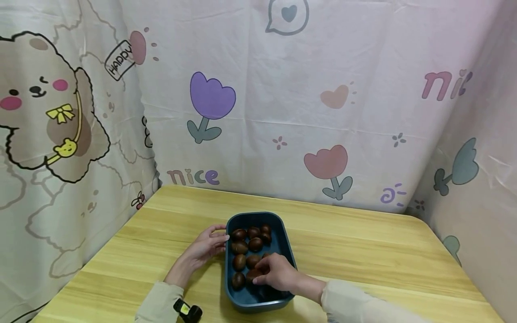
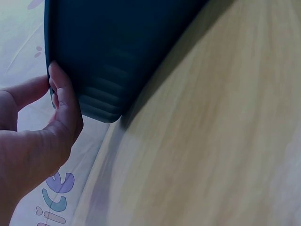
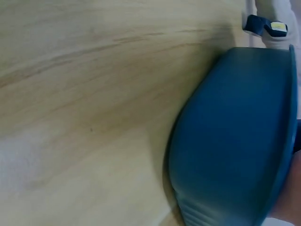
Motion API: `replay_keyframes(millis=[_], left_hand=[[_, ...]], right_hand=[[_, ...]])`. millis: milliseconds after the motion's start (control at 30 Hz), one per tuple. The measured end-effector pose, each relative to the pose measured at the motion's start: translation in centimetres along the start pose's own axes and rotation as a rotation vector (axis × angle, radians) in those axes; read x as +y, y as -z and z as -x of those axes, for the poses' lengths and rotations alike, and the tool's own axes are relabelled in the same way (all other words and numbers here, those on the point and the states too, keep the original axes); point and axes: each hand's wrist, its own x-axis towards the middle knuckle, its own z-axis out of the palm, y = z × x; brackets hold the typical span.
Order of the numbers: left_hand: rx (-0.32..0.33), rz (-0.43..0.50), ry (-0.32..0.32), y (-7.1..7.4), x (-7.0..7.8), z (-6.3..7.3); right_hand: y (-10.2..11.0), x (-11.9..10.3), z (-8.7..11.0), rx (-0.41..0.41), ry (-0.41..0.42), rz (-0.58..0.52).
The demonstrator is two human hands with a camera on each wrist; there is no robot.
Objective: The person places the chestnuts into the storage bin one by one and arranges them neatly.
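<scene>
A dark blue rectangular container [image 1: 287, 242] stands on the table with several glossy, rounded brown chestnuts [image 1: 239, 262] inside, loosely in rows. At its left side my left hand [image 1: 204, 247] holds the rim, thumb and fingers on the edge; the left wrist view shows these fingers [image 2: 68, 103] against the outer wall. My right hand [image 1: 278, 272] reaches over the right rim into the near half and pinches a chestnut [image 1: 253, 274] between thumb and fingers. This hand hides some chestnuts beneath it. The right wrist view shows mostly the container's outer wall [image 3: 230, 132].
The light wooden table [image 1: 363, 251] extends on both sides of the container. A printed curtain [image 1: 258, 89] hangs behind the table and along both sides. A black strap device [image 1: 187, 310] is worn on the left sleeve.
</scene>
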Motion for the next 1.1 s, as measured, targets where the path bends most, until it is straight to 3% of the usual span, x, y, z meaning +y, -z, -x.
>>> replay_keyframes(millis=[400, 667, 833, 1100], left_hand=[[0.000, 0.001, -0.006, 0.0, -0.1, -0.2], [0.006, 0.007, -0.008, -0.1, -0.2, -0.2], [0.001, 0.003, -0.008, -0.1, -0.1, -0.1], [-0.007, 0.008, -0.007, -0.1, 0.0, -0.1]], right_hand=[[-0.3, 0.4, -0.4, 0.000, -0.016, 0.009], [0.4, 0.2, -0.1, -0.053, 0.072, 0.131], [1.5, -0.2, 0.1, -0.069, 0.119, 0.114], [4.8, -0.3, 0.7, -0.004, 0.185, 0.021]])
